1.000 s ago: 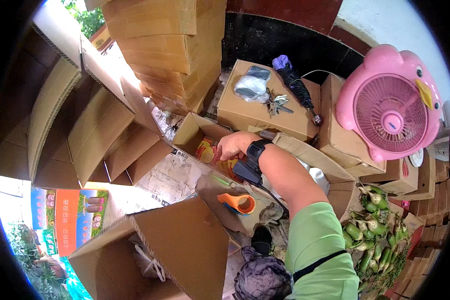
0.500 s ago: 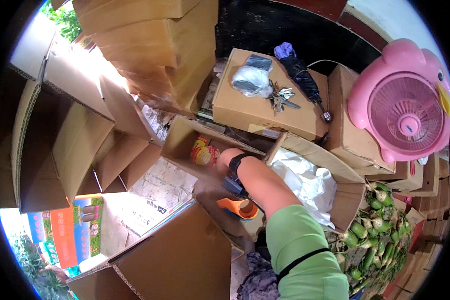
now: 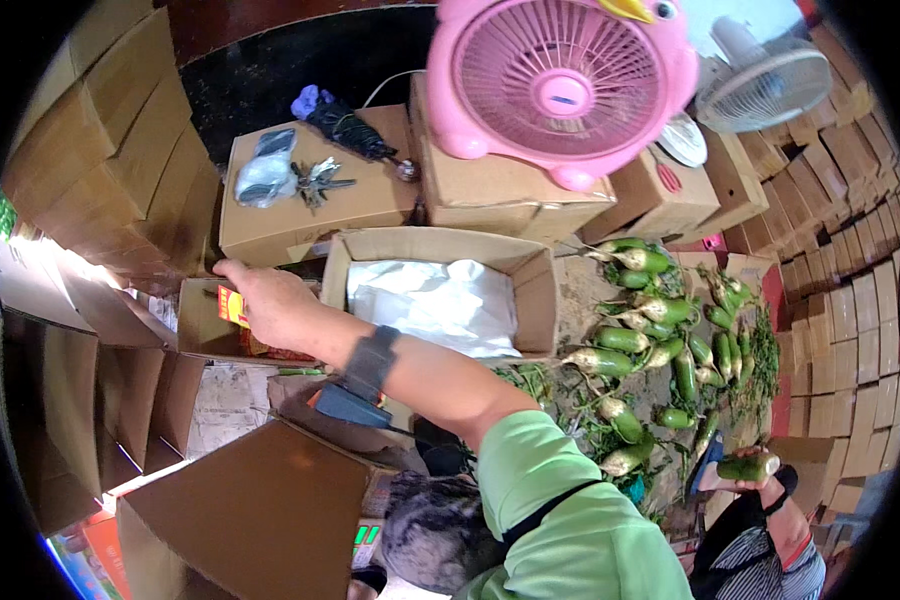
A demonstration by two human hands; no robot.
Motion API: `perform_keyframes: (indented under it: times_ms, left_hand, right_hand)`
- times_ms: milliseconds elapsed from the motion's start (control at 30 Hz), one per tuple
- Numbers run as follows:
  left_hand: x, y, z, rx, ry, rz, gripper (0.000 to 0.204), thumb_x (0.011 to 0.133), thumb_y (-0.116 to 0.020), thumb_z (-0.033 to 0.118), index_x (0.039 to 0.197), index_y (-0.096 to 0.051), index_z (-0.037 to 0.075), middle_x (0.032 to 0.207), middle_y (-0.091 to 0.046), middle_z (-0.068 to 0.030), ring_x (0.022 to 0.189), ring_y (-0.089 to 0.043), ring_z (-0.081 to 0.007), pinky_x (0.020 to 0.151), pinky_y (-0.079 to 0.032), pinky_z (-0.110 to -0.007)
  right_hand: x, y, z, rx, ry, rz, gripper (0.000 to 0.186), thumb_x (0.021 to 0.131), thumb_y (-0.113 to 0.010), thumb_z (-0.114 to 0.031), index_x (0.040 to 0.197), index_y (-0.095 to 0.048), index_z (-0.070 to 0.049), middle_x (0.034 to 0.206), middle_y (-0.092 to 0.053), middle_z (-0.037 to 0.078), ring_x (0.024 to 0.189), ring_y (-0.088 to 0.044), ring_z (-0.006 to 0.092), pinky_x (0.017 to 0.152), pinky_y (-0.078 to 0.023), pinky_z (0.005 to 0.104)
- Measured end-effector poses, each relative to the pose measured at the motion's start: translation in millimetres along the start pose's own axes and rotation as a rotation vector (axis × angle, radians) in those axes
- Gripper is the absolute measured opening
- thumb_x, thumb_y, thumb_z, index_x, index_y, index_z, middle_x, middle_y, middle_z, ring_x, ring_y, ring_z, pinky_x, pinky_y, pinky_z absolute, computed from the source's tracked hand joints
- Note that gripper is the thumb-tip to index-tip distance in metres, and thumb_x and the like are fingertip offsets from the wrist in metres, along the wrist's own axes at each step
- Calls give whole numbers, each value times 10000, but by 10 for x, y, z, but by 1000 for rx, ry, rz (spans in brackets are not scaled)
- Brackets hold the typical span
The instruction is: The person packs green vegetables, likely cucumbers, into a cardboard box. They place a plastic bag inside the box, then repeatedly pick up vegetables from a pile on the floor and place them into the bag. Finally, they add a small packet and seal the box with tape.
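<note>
My right arm, in a green sleeve with a dark band at the wrist, reaches across to the left. My right hand is over a narrow cardboard box, its fingers bent around a red-and-yellow packet. One digit points toward the box's far edge; the other fingertips are hidden. Below the wrist lies a dark blue and orange tool, perhaps a tape dispenser, partly covered. Beside the narrow box stands an open carton with white sheeting inside. My left hand is out of view.
Green radishes cover the floor at right. Behind, a flat carton bears keys and a folded umbrella. A pink fan stands on boxes. A co-worker's hand holds a radish at lower right. Open cartons crowd the left.
The view has swung right, bringing in more radishes, a white fan and a co-worker. My right hand has moved farther over the packet in the narrow box.
</note>
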State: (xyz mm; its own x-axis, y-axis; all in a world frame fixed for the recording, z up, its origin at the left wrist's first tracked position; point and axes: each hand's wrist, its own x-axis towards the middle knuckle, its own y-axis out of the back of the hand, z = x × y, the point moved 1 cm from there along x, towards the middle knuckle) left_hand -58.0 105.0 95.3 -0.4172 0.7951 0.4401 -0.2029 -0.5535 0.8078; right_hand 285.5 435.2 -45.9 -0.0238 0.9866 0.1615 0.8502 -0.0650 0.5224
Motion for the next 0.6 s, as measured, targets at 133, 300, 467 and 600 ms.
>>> perform_keyframes:
  times_ms: [133,300,467,600]
  left_hand:
    - [16,106,-123,-120,40,-139,364,941,-345,244,970,-568,-41,895,-587,-165,814,-553,-255,782,-455,-373]
    - [-94,205,-89,11,-1,-203,405,949,-331,315,1072,-543,-7,994,-582,-162,900,-571,-266,816,-475,-374]
    - [-59,224,-237,25,-133,-254,403,945,-352,325,1075,-545,-4,1002,-587,-165,917,-569,-265,851,-456,-391]
    - [-141,231,-156,50,-159,-218,399,948,-341,309,1056,-554,-10,990,-590,-169,898,-565,-270,849,-446,-399]
  right_hand:
    - [-764,419,-88,305,19,41,263,742,-512,-3,1004,-527,-29,886,-608,170,820,-595,335,726,-467,372]
    - [-2120,771,426,395,-278,-34,228,729,-539,-56,955,-573,-51,872,-611,195,810,-595,317,724,-456,382]
    - [-3600,874,1053,191,-644,-146,227,720,-556,-102,937,-611,-63,880,-621,181,817,-598,321,716,-460,395]
    - [-4604,863,1478,-37,-773,-215,290,715,-556,-108,999,-614,-87,904,-626,181,867,-599,335,727,-464,400]
